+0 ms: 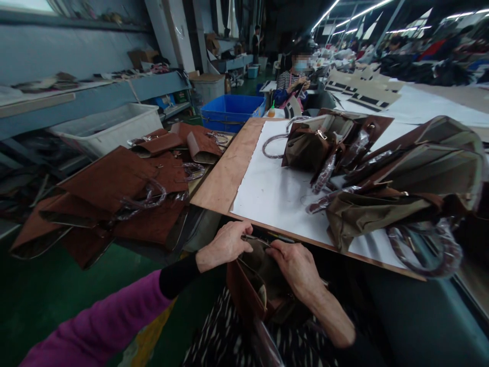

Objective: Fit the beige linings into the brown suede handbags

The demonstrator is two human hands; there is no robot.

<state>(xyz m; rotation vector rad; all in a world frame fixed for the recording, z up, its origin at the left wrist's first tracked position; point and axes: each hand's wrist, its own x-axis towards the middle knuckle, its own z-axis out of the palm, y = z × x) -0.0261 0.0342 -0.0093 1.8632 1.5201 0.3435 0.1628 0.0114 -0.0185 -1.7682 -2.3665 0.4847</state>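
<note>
A brown handbag (248,290) sits in my lap below the table edge, its mouth facing up. My left hand (223,245) is closed, its fingers pinching the bag's top rim. My right hand (296,267) is also closed, fingers curled over the same rim and partly inside the opening. A thin dark strip runs between the two hands at the rim. The bag's lower part is hidden by my arms and patterned clothing.
Several olive and brown handbags (401,188) with wrapped handles lie on the white-covered table (267,199). Flat brown bags (126,193) pile up on the left surface. A blue bin (229,109) and a white tub (110,127) stand behind. A person (296,76) works farther back.
</note>
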